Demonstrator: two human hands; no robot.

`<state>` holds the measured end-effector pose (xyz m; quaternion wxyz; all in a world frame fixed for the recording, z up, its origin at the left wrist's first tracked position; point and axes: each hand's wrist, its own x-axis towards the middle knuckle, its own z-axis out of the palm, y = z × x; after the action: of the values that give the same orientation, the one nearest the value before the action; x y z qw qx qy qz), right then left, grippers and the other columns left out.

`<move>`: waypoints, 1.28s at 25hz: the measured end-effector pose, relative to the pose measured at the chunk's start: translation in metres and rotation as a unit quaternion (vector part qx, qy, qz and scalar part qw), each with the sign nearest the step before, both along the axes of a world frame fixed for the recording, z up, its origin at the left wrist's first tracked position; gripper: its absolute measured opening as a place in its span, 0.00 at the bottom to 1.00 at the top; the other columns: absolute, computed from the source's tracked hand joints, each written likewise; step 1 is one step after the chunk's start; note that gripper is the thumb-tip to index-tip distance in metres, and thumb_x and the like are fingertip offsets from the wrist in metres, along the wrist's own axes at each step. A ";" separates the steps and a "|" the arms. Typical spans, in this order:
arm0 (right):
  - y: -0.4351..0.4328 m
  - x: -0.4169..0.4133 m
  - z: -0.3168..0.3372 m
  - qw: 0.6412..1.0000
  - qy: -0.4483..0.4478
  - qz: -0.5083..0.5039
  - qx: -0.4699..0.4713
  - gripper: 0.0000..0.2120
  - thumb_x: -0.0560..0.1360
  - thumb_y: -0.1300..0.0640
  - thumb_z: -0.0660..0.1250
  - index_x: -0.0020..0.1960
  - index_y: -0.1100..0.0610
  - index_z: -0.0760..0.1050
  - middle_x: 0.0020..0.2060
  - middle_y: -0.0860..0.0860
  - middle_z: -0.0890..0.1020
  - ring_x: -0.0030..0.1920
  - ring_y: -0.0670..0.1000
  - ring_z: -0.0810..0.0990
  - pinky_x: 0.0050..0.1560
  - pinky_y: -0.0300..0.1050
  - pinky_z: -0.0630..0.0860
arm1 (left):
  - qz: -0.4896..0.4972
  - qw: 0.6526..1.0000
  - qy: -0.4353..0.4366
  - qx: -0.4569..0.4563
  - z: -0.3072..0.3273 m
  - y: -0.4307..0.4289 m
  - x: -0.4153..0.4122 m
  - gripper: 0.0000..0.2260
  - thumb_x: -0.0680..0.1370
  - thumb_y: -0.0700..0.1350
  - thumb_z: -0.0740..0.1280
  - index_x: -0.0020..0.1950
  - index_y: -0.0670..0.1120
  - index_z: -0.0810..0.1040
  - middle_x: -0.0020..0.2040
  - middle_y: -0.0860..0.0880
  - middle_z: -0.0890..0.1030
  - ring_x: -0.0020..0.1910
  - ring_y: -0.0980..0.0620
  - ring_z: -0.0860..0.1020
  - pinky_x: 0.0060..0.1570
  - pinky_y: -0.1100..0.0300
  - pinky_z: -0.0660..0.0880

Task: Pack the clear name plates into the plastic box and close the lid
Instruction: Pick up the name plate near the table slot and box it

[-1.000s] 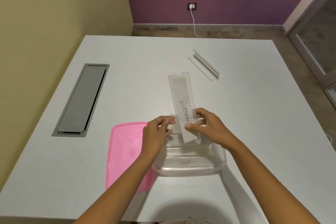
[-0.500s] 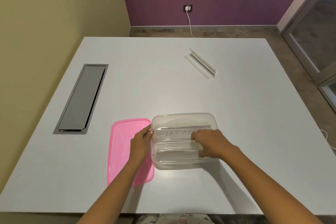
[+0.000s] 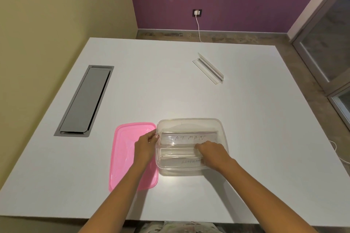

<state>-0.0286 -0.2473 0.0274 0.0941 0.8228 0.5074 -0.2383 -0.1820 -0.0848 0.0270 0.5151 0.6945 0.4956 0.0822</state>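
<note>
A clear plastic box (image 3: 189, 122) stands near the front of the white table (image 3: 170, 91). Inside lie clear name plates: one marked BATMAN (image 3: 187, 138) at the back, one marked ELEPHANT (image 3: 181, 161) at the front. My right hand (image 3: 212, 152) is inside the box, fingers pressing on the front plate. My left hand (image 3: 145, 145) grips the box's left wall. The pink lid (image 3: 123, 149) lies flat to the left of the box, partly under my left forearm. One more clear name plate (image 3: 208, 68) rests on the table farther back.
A grey cable hatch (image 3: 85, 100) is set into the table at the left. A yellow wall runs along the left, a purple wall with a socket and white cable (image 3: 198, 22) stands behind. A glass door (image 3: 329, 43) is at the right.
One second ago both hands held the ELEPHANT plate upright above the box. It now lies inside, my right hand on it and my left hand on the box's left wall.
</note>
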 end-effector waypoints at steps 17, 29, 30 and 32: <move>0.047 0.094 0.033 0.913 0.002 -0.207 0.352 0.08 0.76 0.60 0.64 0.49 0.62 0.80 0.45 0.56 0.84 0.47 0.56 0.80 0.47 0.52 0.78 | -0.214 0.908 0.116 0.342 0.006 0.010 0.074 0.17 0.79 0.47 0.61 0.69 0.51 0.70 0.69 0.52 0.73 0.75 0.50 0.60 0.74 0.49 0.49; 0.115 0.247 -0.008 0.919 -0.053 -0.301 0.251 0.15 0.75 0.67 0.62 0.62 0.64 0.72 0.56 0.63 0.77 0.56 0.62 0.77 0.52 0.51 0.76 | -0.257 0.928 0.061 0.262 -0.002 0.028 0.095 0.11 0.79 0.50 0.62 0.54 0.52 0.83 0.49 0.53 0.85 0.48 0.54 0.82 0.67 0.55 0.66; 0.120 0.256 -0.010 0.922 -0.060 -0.297 0.242 0.17 0.75 0.67 0.62 0.64 0.65 0.70 0.58 0.63 0.75 0.58 0.62 0.76 0.53 0.51 0.75 | -0.251 0.937 0.056 0.238 -0.002 0.029 0.096 0.10 0.78 0.49 0.64 0.55 0.51 0.83 0.50 0.53 0.85 0.49 0.53 0.82 0.60 0.57 0.72; 0.130 0.274 -0.015 0.924 -0.056 -0.295 0.237 0.21 0.75 0.69 0.61 0.68 0.65 0.65 0.63 0.63 0.72 0.62 0.61 0.73 0.58 0.51 0.74 | -0.239 0.947 0.053 0.210 -0.001 0.029 0.098 0.09 0.78 0.48 0.65 0.55 0.50 0.83 0.51 0.53 0.85 0.51 0.54 0.82 0.51 0.59 0.76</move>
<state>0.2453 -0.1174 0.0127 -0.1495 0.9455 0.2776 -0.0813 -0.0845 -0.0559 0.0265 0.3357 0.8883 0.3127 0.0219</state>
